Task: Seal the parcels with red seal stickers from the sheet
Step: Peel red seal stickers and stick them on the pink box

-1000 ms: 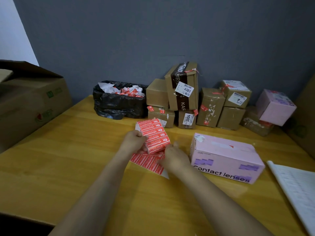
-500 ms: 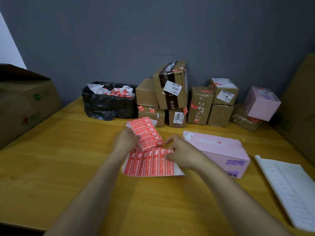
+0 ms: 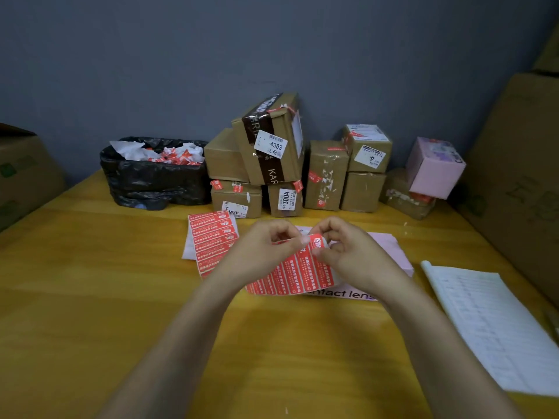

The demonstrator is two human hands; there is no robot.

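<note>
Sticker sheet (image 3: 295, 275): left hand (image 3: 260, 252), right hand (image 3: 355, 257) fingers (image 3: 328, 227) pinch it; box (image 3: 393, 249) reads "ontact lens".

Forearms converging, left hand (image 3: 260, 252) pinching the sheet (image 3: 295, 276), right hand (image 3: 354, 256) apparently pinching too

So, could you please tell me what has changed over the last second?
The sticker sheet, flat on the table half a second ago, is now lifted off it. The left hand holds it while the right hand pinches its curled top edge. The stack of sheets, the pink box and the parcels by the wall stayed put.
</note>
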